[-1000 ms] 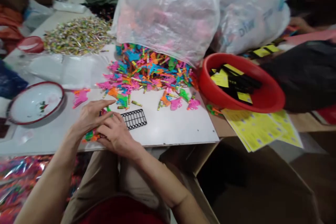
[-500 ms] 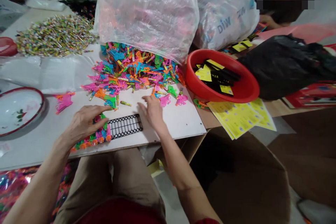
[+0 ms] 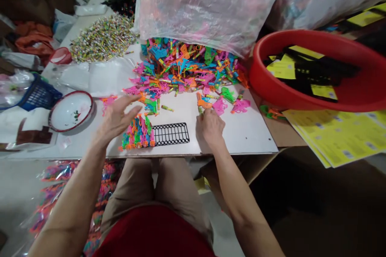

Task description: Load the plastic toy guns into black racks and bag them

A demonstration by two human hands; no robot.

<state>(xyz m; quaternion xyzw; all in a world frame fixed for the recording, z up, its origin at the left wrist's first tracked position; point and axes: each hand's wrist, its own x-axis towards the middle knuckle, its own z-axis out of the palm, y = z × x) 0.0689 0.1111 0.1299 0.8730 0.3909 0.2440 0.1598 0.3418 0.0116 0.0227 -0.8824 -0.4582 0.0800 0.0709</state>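
My left hand (image 3: 116, 118) hovers over the left part of a black grid rack (image 3: 171, 133), thumb and fingers spread, holding nothing. Small plastic toy guns (image 3: 140, 131) in pink, green, blue and orange stand packed in rows on that part; the rack's right part shows bare bars and rings. To the right, my right hand (image 3: 211, 126) is down on the white table, its fingers curled together beside an orange toy gun (image 3: 205, 101). Its fingertips are partly hidden, so what they pinch is unclear. Pink toy guns (image 3: 220, 106) and a green one (image 3: 227, 94) lie close by.
A heap of toy guns (image 3: 183, 66) spills from a large clear bag (image 3: 208, 4). Behind left lies a pile of small wrapped tubes (image 3: 102, 40). An enamel bowl (image 3: 90, 106) stands left; a red basin (image 3: 257, 68) and yellow printed sheets (image 3: 337, 136) lie right.
My view has turned and shifted, so the table sits further right in the picture. My right hand has closed its fingers near the orange toy gun. My left hand has lifted off the filled rows.
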